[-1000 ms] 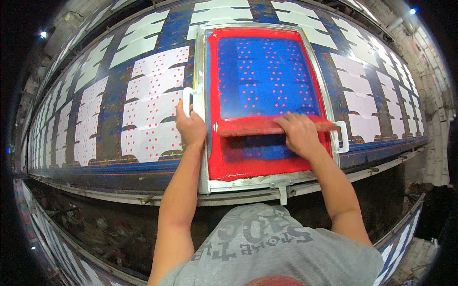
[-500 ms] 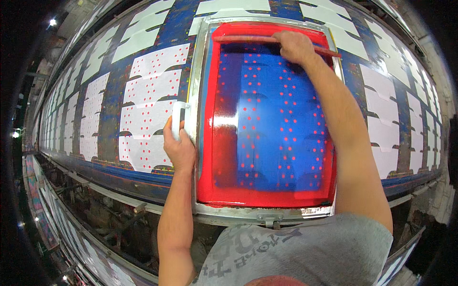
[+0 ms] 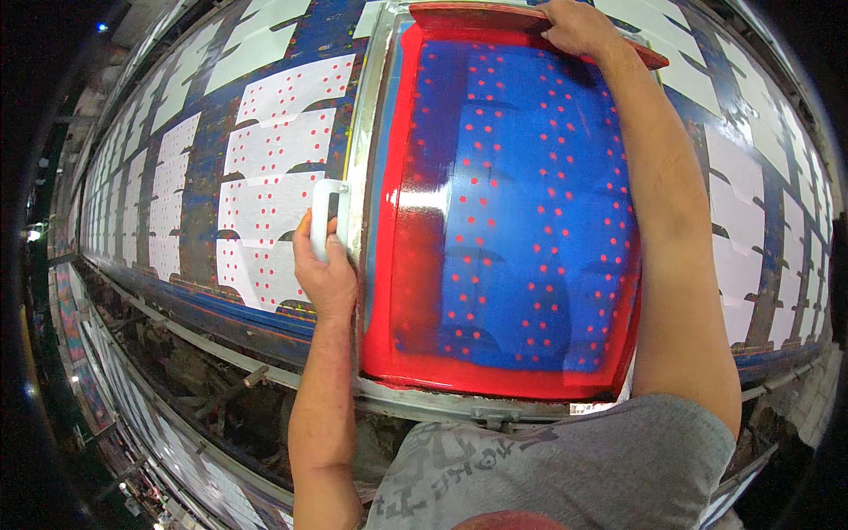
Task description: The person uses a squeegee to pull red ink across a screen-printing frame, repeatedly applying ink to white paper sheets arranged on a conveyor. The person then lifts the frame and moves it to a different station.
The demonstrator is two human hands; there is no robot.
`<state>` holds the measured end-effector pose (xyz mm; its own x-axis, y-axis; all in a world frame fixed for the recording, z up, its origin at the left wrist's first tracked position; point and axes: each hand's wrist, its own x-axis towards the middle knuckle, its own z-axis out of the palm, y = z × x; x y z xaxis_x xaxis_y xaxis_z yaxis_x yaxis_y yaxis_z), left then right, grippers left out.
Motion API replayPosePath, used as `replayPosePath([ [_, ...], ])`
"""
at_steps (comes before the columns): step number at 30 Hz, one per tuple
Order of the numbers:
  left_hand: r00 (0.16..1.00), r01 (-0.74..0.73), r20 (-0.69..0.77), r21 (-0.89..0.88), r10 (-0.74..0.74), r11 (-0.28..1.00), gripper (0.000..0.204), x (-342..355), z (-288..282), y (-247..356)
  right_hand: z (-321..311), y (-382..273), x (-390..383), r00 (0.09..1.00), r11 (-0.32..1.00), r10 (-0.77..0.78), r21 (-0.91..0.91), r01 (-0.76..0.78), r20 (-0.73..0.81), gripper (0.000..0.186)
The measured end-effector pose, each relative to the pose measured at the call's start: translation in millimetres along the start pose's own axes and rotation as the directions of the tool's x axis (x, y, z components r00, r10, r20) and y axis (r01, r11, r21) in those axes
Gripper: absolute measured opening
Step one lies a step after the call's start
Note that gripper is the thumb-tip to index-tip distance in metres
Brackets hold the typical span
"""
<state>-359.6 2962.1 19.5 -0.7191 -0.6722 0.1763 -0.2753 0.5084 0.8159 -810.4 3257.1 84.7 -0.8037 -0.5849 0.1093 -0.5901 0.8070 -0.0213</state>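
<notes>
A screen-printing workshop, by the look of its equipment: a long table [image 3: 201, 225] spattered with old blue and yellow color stretches across the floor, lined with columns of white cut pieces [image 3: 274, 190], some carrying red dots, others plain. A metal-framed printing screen [image 3: 517, 221], its dotted blue mesh bordered in wet red ink [image 3: 405, 97], lies over the table, with a red-coated squeegee [image 3: 481, 16] at its far end. A metal rail [image 3: 221, 352] edges the table, and small bright lamps [image 3: 34, 236] show against the dark surroundings.
</notes>
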Motion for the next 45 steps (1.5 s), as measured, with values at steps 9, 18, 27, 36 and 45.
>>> replayPosePath([
  [9,0.999,-0.043,-0.001,-0.057,0.043,0.997,0.05,0.4,-0.2,1.8,-17.9,-34.9,-55.2,0.98,0.996,-0.083,0.042,0.077,0.178,0.037],
  [18,0.995,-0.098,-0.021,-0.113,0.096,0.989,0.046,4.6,1.5,-12.0,-44.7,-125.5,-220.2,0.966,0.978,-0.175,0.15,0.147,0.19,0.034],
  [27,0.991,-0.131,-0.015,-0.189,0.131,0.973,0.048,2.2,-1.2,-11.2,-68.7,-228.0,-390.7,0.981,0.988,-0.104,0.128,0.083,0.167,0.036],
  [36,0.998,-0.053,0.023,-0.126,0.057,0.991,0.051,5.7,-1.6,-8.1,-75.0,-290.9,-493.6,0.995,0.991,-0.085,0.104,0.079,0.048,0.036],
  [45,0.983,-0.145,-0.109,0.012,0.145,0.989,0.046,10.3,7.1,-13.3,-63.8,-272.9,-537.0,0.956,0.93,-0.293,0.238,0.28,0.02,0.064],
])
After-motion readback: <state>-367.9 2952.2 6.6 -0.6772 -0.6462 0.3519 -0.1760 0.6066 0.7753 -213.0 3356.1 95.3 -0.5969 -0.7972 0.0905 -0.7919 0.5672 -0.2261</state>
